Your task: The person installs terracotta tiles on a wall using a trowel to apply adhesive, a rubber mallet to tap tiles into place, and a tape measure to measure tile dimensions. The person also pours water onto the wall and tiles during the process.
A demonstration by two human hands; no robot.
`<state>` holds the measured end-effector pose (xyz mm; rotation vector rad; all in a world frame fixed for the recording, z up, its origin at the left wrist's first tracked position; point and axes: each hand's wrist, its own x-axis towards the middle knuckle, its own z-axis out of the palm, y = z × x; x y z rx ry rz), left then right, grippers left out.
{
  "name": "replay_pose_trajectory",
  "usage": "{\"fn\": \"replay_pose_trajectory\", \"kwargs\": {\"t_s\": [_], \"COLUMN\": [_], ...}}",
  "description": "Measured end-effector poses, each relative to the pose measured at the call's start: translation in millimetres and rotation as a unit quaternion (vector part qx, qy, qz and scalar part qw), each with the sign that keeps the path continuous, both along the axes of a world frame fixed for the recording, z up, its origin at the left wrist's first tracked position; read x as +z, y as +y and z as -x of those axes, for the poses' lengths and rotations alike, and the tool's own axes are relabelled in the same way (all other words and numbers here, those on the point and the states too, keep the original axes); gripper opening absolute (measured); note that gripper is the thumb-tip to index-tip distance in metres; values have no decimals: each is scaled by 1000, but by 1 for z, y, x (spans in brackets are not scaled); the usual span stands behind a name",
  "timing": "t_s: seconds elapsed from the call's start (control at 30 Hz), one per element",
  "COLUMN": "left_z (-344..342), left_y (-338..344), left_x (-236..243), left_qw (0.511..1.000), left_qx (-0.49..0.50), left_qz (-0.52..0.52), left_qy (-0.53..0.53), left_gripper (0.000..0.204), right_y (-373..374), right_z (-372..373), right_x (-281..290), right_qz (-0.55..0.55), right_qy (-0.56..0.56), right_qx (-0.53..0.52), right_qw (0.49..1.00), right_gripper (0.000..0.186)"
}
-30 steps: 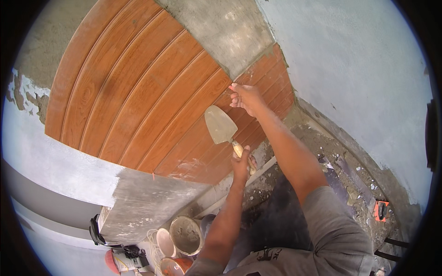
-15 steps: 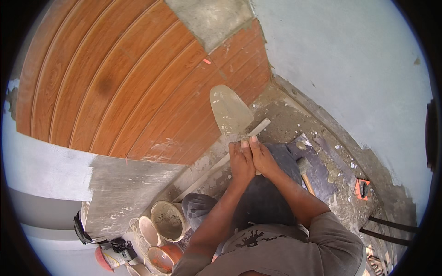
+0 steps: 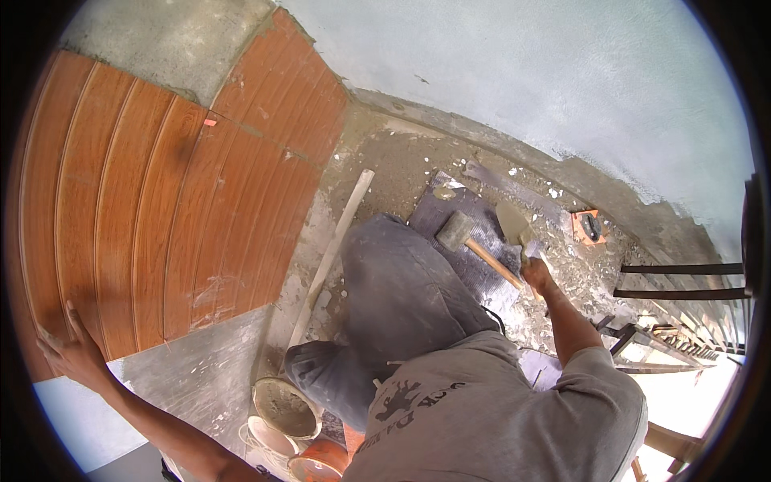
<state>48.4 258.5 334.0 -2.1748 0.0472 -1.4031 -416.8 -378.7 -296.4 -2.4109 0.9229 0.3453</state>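
Note:
My left hand (image 3: 72, 349) rests against the orange-brown wood-grain panels (image 3: 116, 209) at the left, fingers spread. In my right hand (image 3: 536, 275) is a trowel (image 3: 511, 222) with a pale, mortar-coated blade, held low over the littered floor at the right. Just left of it a mallet (image 3: 454, 232) with a grey head and wooden handle lies on a dark ridged sheet (image 3: 426, 210). A small pink piece (image 3: 210, 122) shows at a seam between panels.
A pale bar (image 3: 333, 257) lies along the panel wall's foot. Buckets (image 3: 285, 408) stand beside my bent leg (image 3: 393, 289). An orange float (image 3: 589, 227) sits by the right wall (image 3: 522, 64). Dark metal bars (image 3: 679, 293) and a brighter area lie at the far right.
The view has turned. My left hand has left the trowel and moved left onto the panels. My right hand has carried the trowel rightward, down over the floor by the mallet.

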Motion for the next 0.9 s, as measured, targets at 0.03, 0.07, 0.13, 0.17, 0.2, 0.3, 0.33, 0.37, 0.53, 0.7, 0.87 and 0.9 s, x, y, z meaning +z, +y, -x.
{"fn": "replay_pose_trajectory", "kwargs": {"t_s": [0.03,0.07,0.13,0.17,0.2,0.3,0.33,0.37,0.53,0.7,0.87,0.9], "left_z": [4,8,11,4,-6,-21,-13,-6,16,39,64,70], "left_y": [7,10,0,-6,-33,-75,-59,-47,-44,-36,54,76], "left_x": [0,10,1,-6,4,15,15,13,21,54,105,111], "left_qw": [999,994,999,998,996,993,992,991,988,985,926,914], "left_qx": [44,96,44,60,41,8,26,39,48,-26,-55,-59], "left_qz": [-25,-52,-19,23,73,118,124,128,141,167,366,393], "left_qy": [1,-15,-12,3,18,19,17,21,43,36,-69,-84], "left_gripper": [86,88,98,104,109,113,113,113,110,77,75,78], "right_y": [13,30,52,53,54,76,78,84,114,106,97,104], "right_z": [40,78,149,172,173,79,33,-7,-101,-104,-93,-106], "right_x": [-11,-25,-63,-91,-99,-66,-35,-7,69,61,49,84], "right_qz": [-29,-67,-145,-180,-149,-84,-60,-37,4,-24,-43,-36], "right_qy": [54,98,182,210,270,217,188,158,80,105,89,-14], "right_qx": [-18,-43,-111,-150,-62,-51,-23,5,86,125,135,104], "right_qw": [998,992,966,949,949,971,980,987,993,986,986,994], "right_gripper": [28,29,32,34,37,50,54,59,71,69,68,69]}}
